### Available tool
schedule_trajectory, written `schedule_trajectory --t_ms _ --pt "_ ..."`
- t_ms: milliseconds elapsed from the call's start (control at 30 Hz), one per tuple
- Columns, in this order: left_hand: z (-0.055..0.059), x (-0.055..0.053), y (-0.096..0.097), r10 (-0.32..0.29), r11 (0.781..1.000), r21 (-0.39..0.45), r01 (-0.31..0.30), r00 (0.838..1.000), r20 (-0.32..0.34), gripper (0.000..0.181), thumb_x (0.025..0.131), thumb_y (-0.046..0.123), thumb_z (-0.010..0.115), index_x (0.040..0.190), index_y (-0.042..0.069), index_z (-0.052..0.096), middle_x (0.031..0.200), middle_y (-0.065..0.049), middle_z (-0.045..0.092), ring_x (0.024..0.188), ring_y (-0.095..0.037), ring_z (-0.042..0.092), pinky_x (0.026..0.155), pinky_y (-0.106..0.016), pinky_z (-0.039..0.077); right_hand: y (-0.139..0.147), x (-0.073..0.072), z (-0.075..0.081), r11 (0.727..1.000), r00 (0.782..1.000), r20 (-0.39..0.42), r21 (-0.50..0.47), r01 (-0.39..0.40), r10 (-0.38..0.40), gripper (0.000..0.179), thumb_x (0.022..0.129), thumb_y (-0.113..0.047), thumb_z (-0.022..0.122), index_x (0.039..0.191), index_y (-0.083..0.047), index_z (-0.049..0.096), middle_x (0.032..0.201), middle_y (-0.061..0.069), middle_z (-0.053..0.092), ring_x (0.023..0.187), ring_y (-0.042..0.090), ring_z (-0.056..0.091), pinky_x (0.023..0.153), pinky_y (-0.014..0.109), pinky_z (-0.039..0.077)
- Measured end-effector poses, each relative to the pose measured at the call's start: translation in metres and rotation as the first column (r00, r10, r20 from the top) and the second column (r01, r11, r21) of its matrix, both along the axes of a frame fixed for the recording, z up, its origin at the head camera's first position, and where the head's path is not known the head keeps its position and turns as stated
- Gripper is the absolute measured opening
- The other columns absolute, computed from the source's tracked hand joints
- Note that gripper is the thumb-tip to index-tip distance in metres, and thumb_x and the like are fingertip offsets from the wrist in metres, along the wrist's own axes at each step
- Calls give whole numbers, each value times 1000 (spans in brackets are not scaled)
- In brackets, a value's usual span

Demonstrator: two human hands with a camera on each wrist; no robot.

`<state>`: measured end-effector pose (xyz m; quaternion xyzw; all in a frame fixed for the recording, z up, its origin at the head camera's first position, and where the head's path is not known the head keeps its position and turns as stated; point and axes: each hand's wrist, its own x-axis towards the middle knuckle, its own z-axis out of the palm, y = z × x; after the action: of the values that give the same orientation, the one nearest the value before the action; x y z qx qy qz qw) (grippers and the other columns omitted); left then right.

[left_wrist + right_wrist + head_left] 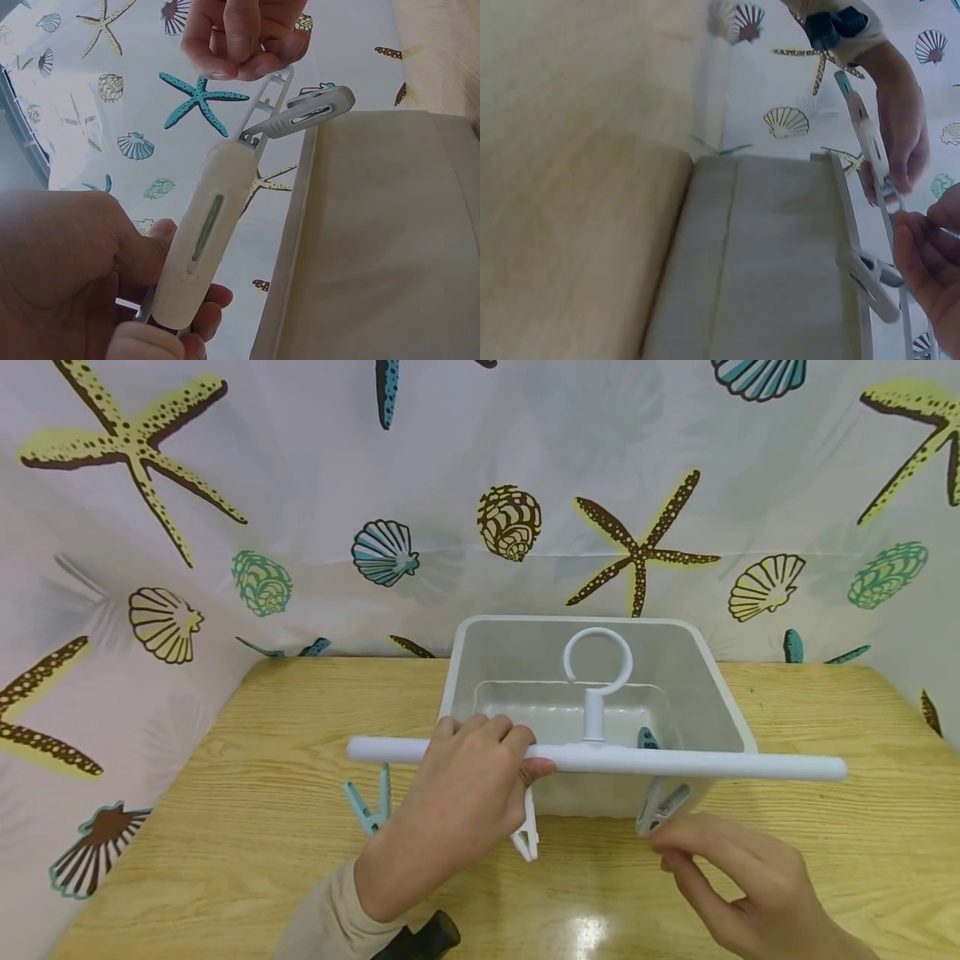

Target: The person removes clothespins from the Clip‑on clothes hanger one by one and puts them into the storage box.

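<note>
My left hand (472, 772) grips a white clip hanger (690, 762) left of its hook, fingers over the bar and thumb along the front. From the bar hang a pale teal clip (372, 802) at left, a white clip (527, 831) beside my left hand, and a grey clip (660, 806) at right. The grey clip (307, 116) sticks out sideways toward the bin, with no fingers around it in the left wrist view. My right hand (750, 881), fingers loosely bent, has thumb and index tips right at that clip's lower end in the head view.
A whitish plastic bin (716, 685) stands behind the hanger on the wooden table (300, 710). Inside it, a dark teal clip (647, 739) shows above the bar. A curtain (450, 443) printed with shells and starfish hangs behind the table.
</note>
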<state>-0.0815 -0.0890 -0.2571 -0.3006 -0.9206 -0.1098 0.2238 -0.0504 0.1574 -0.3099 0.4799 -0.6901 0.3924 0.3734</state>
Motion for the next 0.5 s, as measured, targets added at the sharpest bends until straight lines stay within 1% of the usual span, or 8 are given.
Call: schedule_trajectory --t_ms 133,200,233,267,300,367,433,500 --pt "0 1 0 3 1000 0 -3 1000 6 25 91 24 67 72 10 58 64 3 49 64 -16 52 61 -34 39 -3 9 -15 999 982 184 -32 -36 42 13 93 -6 62 93 7 62 80 2 63 69 5 59 63 15 49" --pt "0 1 0 4 1000 1 -4 1000 8 25 90 23 67 72 10 57 64 3 48 64 -16 52 61 -34 39 -3 17 -23 995 929 357 -72 -75 96 6 90 5 62 95 4 60 79 2 62 66 6 60 60 18 50" --pt "0 1 0 4 1000 1 -4 1000 7 24 90 23 67 72 10 57 64 3 48 64 -16 52 61 -35 39 -4 21 -28 989 887 441 -104 -102 137 13 87 12 61 97 3 59 79 3 62 65 8 60 58 20 51" --pt "0 1 0 3 1000 1 -3 1000 6 25 90 23 67 72 10 57 64 3 48 64 -16 52 61 -35 38 -4 25 -32 983 831 527 -141 -120 177 20 85 17 58 99 2 57 79 5 62 64 10 61 56 23 52" --pt "0 1 0 2 1000 0 -2 1000 4 24 90 22 67 72 10 57 64 3 49 64 -16 52 61 -35 38 -4 29 -37 975 761 613 -183 -125 212 25 85 21 56 102 1 56 80 6 63 63 13 61 55 26 52" --pt "0 1 0 0 1000 0 0 1000 -2 24 90 22 67 72 10 57 64 3 49 64 -16 53 60 -34 38 -5 36 -45 955 606 743 -274 -111 284 31 86 24 49 106 0 54 83 8 64 62 17 62 53 31 53" --pt "0 1 0 -1 1000 2 1 1000 -9 24 90 22 67 72 10 57 64 3 49 64 -17 53 60 -34 37 -5 38 -53 924 456 810 -371 -89 369 29 92 18 45 112 -1 52 84 9 64 63 19 62 54 33 53" --pt "0 2 0 -1 1000 1 1 1000 -16 24 90 22 67 72 10 57 64 3 49 64 -17 53 59 -34 37 -4 38 -60 884 282 843 -465 -50 459 26 98 9 42 117 -7 51 89 7 65 67 18 62 58 32 53"
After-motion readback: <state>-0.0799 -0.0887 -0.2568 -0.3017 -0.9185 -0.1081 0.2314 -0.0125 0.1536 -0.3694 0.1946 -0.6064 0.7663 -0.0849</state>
